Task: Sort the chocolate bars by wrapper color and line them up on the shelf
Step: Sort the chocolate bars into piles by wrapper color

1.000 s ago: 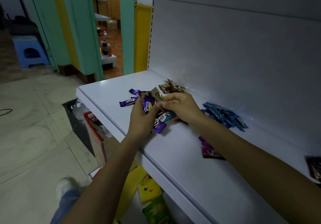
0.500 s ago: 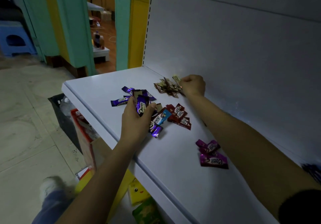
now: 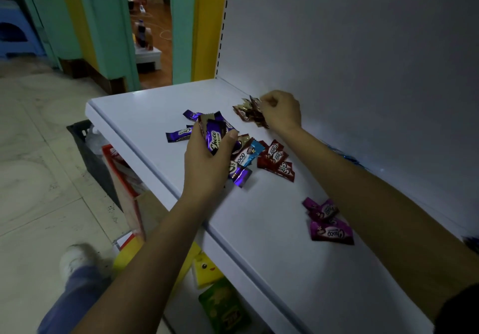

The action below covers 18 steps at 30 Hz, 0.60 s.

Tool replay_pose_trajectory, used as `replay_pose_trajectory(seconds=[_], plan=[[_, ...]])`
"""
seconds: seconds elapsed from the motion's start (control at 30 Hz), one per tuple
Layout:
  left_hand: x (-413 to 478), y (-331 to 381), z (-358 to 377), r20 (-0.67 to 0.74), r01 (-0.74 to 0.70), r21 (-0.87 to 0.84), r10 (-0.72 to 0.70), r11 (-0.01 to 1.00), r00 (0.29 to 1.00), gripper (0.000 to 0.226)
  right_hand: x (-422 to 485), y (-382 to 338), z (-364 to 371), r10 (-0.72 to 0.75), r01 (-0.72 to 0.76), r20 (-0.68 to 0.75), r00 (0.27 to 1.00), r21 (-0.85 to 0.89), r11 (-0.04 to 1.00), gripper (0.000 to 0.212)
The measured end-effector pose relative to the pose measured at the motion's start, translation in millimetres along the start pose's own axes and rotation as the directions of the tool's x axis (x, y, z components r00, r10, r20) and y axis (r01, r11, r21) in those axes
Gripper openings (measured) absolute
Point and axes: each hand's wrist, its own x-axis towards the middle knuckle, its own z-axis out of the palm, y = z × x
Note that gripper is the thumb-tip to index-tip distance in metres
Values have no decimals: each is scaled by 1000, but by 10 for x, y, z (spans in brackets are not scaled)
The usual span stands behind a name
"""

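Left hand (image 3: 207, 160): fingers (image 3: 196, 133) and thumb curled round a small stack of purple bars (image 3: 215, 139), held just above the white shelf (image 3: 145, 108), "Choco" print facing up. One more purple bar (image 3: 178, 135) lies flat on the shelf just left of those fingers, and another (image 3: 241, 176) pokes out under the heel of the hand.

Right hand (image 3: 281, 112): at the back of the shelf near the wall, fingers (image 3: 267, 100) curled tight, tips pinching the top edge of the gold-brown bars (image 3: 247, 114), a loose pile touching the fingers on their left side.

Between the two hands, right of the left thumb: a blue bar (image 3: 251, 153), touching the red bars (image 3: 277, 160) beside it. The red ones overlap.

Magenta bars (image 3: 329, 223) sit in a small heap well nearer the body, just left of the right forearm. A blue heap (image 3: 348, 158) shows behind the right forearm, mostly hidden.

Below the shelf edge: dark bin (image 3: 83, 136), yellow pack (image 3: 207, 269), green pack (image 3: 223, 305).
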Motion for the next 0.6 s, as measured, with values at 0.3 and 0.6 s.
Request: replay_pose_trajectory(seconds=[0.3, 0.6], plan=[[-59, 41, -31, 6, -40, 66, 40, 997, 999, 32, -847, -396, -455, 95, -351, 619, 779, 306, 885, 26], [-101, 79, -24, 20, -48, 124, 46, 991, 999, 26, -948, -308, -708, 172, -406, 482, 859, 438, 802, 10]])
